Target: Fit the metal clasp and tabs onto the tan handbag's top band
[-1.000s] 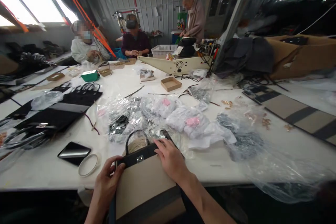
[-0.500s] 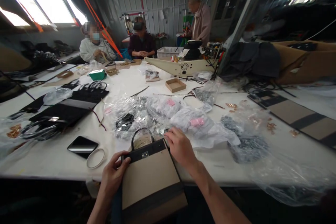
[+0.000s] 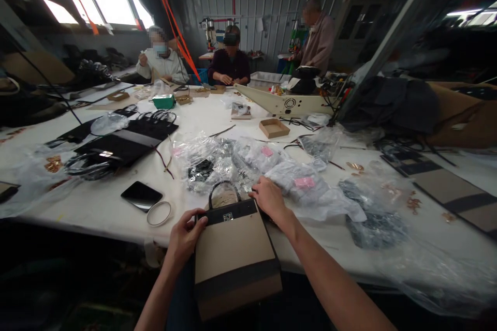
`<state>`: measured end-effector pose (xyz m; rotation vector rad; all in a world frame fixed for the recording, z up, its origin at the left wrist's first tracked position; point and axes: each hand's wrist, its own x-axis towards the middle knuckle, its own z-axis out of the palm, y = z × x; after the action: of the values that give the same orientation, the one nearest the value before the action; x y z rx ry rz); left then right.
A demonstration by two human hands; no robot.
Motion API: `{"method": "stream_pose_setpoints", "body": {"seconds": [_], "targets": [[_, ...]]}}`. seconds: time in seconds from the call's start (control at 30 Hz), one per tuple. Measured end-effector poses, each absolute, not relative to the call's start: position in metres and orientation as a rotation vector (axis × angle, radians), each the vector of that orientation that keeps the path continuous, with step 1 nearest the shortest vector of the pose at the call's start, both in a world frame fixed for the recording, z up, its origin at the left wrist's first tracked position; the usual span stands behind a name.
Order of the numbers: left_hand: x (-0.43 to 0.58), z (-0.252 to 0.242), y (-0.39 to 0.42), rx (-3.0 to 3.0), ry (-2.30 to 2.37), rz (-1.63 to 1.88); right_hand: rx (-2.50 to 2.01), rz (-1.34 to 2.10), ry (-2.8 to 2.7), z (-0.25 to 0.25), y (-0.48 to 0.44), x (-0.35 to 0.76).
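A beige handbag (image 3: 235, 243) with black bands, a black top handle and a small silver metal fitting is propped at the table's front edge. My left hand (image 3: 185, 235) grips its upper left corner, the thumb on the front face. My right hand (image 3: 268, 197) is just behind the bag's upper right corner, fingers curled together; whatever lies between the fingertips is hidden. Beyond the bag lie clear plastic bags (image 3: 205, 158) of dark and silvery pieces. White wrapped packs (image 3: 287, 186) with pink labels are beside the right hand.
To the left lie a phone (image 3: 141, 196), a tape roll (image 3: 159, 214) and black bag pieces (image 3: 124, 139). Flat beige and black panels (image 3: 442, 181) are at right. A cardboard tray (image 3: 274, 128) and a cream machine (image 3: 289, 103) stand farther back. Several people work across the table.
The view has swung left, so the scene appears farther right. The right hand's fingers have moved in behind the bag's corner. The left hand keeps its grip.
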<state>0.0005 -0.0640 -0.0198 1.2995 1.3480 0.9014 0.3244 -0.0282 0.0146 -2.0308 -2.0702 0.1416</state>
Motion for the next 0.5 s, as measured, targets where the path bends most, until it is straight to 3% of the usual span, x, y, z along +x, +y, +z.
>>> {"method": "stream_pose_setpoints", "body": {"seconds": [0.5], "targets": [[0.002, -0.019, -0.067, 1.375, 1.323, 1.023, -1.944, 0.177, -2.071, 0.019, -0.02, 0.349]]}}
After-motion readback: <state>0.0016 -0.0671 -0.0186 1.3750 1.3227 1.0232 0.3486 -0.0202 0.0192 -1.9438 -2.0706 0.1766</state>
